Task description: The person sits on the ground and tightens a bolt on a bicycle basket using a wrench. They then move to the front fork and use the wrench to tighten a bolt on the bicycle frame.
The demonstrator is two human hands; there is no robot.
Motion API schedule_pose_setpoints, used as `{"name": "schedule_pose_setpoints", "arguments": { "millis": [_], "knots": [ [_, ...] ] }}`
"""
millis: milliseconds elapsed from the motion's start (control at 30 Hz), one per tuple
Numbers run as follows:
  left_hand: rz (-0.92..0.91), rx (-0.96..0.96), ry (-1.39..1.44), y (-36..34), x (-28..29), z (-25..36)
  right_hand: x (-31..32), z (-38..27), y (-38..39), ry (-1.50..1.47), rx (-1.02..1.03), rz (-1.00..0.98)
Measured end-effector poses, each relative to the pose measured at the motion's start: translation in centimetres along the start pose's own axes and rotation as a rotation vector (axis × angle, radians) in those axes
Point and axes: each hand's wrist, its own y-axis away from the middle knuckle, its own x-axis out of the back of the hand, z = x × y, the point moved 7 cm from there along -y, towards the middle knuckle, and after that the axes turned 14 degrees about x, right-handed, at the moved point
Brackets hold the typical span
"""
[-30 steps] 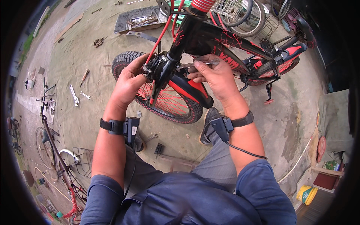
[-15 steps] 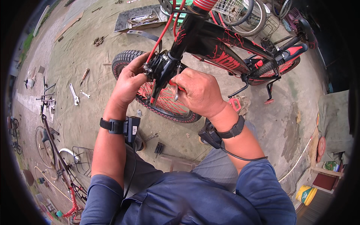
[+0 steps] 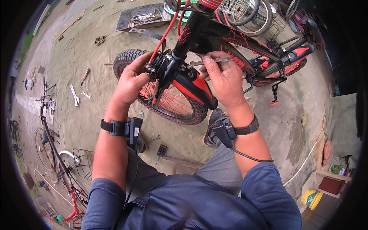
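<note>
At the front of the black-and-red bicycle (image 3: pixel 209 40) | your left hand (image 3: pixel 132 83) pinches the black metal brake assembly (image 3: pixel 165 66) | your right hand (image 3: pixel 223 76) pinches a slim silver metal wrench (image 3: pixel 196 63), its head by the brake | poor seating could make it slip

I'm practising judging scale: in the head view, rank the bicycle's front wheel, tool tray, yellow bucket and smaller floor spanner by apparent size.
1. Front wheel
2. Tool tray
3. Yellow bucket
4. Smaller spanner
</note>
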Motion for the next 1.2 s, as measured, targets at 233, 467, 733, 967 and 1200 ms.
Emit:
{"name": "schedule_pose_setpoints", "arguments": {
  "millis": [233, 467, 733, 967, 1200],
  "knots": [
    [0.005, 0.003, 0.002, 0.0, 0.1, -0.1, 0.2, 4.1, 0.6, -0.370, -0.360, 0.071],
    [0.005, 0.005, 0.007, 0.0, 0.0, 0.0, -0.6, 5.3, 1.7, -0.561, -0.497, 0.192],
    [0.006, 0.001, 0.031, 0.1, -0.2, 0.0, -1.1, 6.1, 2.3, -0.632, -0.560, 0.268],
    [-0.003, 0.004, 0.029, 0.0, -0.1, 0.0, -1.2, 5.6, 1.8, -0.509, -0.440, 0.221],
    [0.002, 0.004, 0.033, 0.0, 0.0, -0.2, -2.8, -2.0, 1.4, 0.396, 0.444, -0.099]
  ]
}}
